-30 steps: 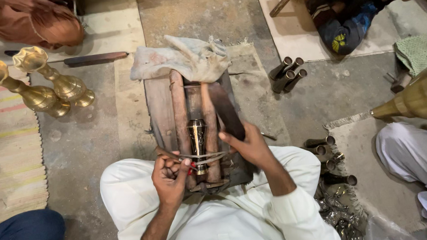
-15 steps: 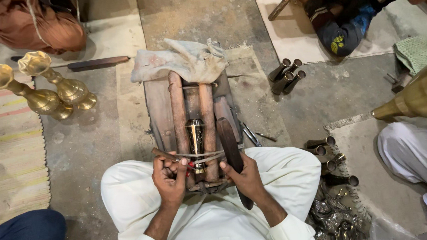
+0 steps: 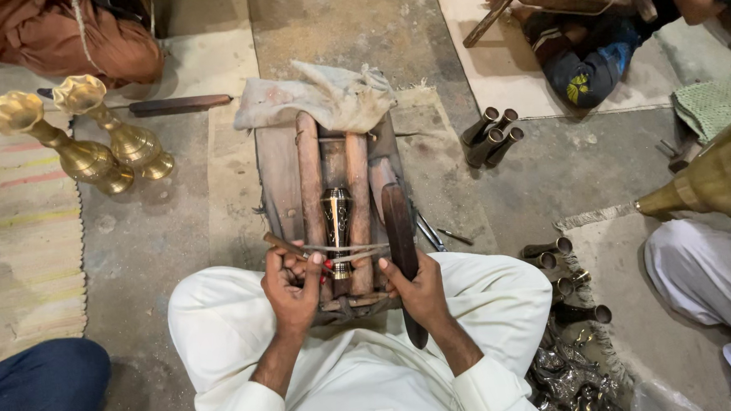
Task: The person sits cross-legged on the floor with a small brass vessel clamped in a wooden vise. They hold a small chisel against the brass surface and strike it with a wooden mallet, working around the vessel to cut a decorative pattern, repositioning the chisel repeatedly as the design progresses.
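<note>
Seated on the concrete floor (image 3: 175, 232), a person's left hand (image 3: 293, 286) pinches a thin metal tool (image 3: 288, 246) against a small dark engraved brass vase (image 3: 337, 219) between two wooden rollers (image 3: 310, 183); the right hand (image 3: 420, 288) grips a dark wooden paddle (image 3: 400, 229).

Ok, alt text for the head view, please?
A seated person's left hand holds a thin tool and the right hand a dark wooden stick, either side of a small brass vase lying between wooden rollers.
</note>
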`<state>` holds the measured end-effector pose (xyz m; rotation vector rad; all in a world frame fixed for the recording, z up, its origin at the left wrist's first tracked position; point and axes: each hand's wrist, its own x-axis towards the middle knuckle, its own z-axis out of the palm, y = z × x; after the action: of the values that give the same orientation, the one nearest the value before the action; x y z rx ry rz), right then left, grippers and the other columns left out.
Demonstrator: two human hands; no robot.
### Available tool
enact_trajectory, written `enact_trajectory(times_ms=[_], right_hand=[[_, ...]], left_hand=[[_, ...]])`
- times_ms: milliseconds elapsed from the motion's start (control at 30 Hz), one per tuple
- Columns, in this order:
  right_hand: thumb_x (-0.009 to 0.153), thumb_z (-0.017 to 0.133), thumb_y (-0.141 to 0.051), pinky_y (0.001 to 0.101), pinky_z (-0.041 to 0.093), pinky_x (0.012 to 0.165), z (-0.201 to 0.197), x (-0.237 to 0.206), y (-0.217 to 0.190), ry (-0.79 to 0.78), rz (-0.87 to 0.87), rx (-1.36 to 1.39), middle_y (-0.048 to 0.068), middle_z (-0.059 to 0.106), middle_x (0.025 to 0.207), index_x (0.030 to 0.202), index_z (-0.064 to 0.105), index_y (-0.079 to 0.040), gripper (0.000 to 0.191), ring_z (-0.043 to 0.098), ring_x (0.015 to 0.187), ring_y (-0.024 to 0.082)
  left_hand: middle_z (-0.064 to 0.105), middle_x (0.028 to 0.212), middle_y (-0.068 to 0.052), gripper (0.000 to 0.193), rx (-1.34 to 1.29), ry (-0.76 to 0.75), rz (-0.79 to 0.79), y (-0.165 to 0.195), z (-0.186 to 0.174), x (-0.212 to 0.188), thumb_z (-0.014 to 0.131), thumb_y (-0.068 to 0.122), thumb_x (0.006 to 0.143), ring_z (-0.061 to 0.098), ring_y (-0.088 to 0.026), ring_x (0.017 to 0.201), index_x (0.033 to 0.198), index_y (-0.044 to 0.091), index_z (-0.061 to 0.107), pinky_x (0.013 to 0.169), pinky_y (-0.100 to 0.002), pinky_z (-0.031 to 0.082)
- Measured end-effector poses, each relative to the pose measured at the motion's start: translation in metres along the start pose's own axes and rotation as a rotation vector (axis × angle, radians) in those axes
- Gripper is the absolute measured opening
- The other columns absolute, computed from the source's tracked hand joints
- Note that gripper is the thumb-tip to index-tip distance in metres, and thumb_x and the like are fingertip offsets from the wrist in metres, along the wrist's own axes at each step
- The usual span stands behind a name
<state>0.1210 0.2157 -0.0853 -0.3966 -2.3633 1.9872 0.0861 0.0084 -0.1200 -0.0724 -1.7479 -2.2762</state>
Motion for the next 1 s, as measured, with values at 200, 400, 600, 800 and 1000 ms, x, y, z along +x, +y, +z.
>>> enact_trajectory(times_ms=[200, 400, 600, 800, 1000], right_hand=[[0.092, 0.075, -0.024, 0.0251, 0.052, 0.048, -0.0009, 0.0068, 0.0032, 0.022, -0.007, 0.015, 0.001, 0.064, 0.064, 0.091, 0.066, -0.001, 0.025, 0.061, 0.052, 0.008], [0.092, 0.076, -0.023, 0.0248, 0.052, 0.047, 0.0006, 0.0077, 0.0057, 0.042, -0.036, 0.050, 0.001, 0.063, 0.065, 0.091, 0.067, 0.000, 0.025, 0.060, 0.053, 0.007], [0.093, 0.075, -0.022, 0.0247, 0.051, 0.048, 0.0019, 0.0073, 0.0042, 0.042, -0.064, 0.049, 0.001, 0.063, 0.066, 0.092, 0.067, 0.000, 0.023, 0.061, 0.054, 0.007], [0.092, 0.075, -0.021, 0.0252, 0.052, 0.048, 0.0001, 0.0069, 0.0022, 0.047, -0.036, 0.061, 0.001, 0.063, 0.066, 0.091, 0.066, -0.001, 0.021, 0.061, 0.053, 0.008], [0.092, 0.076, -0.021, 0.0255, 0.052, 0.048, -0.0008, 0.0044, 0.0015, 0.053, -0.014, 0.028, 0.001, 0.064, 0.066, 0.090, 0.066, -0.001, 0.023, 0.061, 0.054, 0.007]], left_hand=[[0.045, 0.090, 0.004, 0.029, 0.013, -0.002, 0.038, -0.0032, 0.0008, 0.0042, 0.071, -0.003, 0.097, 0.042, 0.001, 0.074, 0.120, -0.002, 0.053, 0.064, -0.015, 0.041], [0.049, 0.089, 0.004, 0.028, -0.018, -0.025, 0.055, -0.0004, 0.0003, 0.0076, 0.069, -0.002, 0.098, 0.049, 0.001, 0.072, 0.120, -0.001, 0.052, 0.062, -0.016, 0.046], [0.049, 0.088, 0.003, 0.028, 0.016, -0.020, 0.061, 0.0014, 0.0014, 0.0097, 0.070, -0.002, 0.098, 0.045, 0.001, 0.070, 0.120, -0.002, 0.053, 0.061, -0.016, 0.043], [0.046, 0.088, 0.004, 0.028, 0.028, -0.011, 0.060, 0.0016, 0.0036, 0.0093, 0.070, -0.001, 0.098, 0.042, 0.000, 0.071, 0.120, -0.003, 0.054, 0.063, -0.015, 0.042], [0.049, 0.086, 0.004, 0.026, 0.047, -0.018, 0.028, 0.0010, 0.0000, 0.0058, 0.070, 0.000, 0.097, 0.046, 0.000, 0.071, 0.118, -0.002, 0.053, 0.063, -0.015, 0.043]])
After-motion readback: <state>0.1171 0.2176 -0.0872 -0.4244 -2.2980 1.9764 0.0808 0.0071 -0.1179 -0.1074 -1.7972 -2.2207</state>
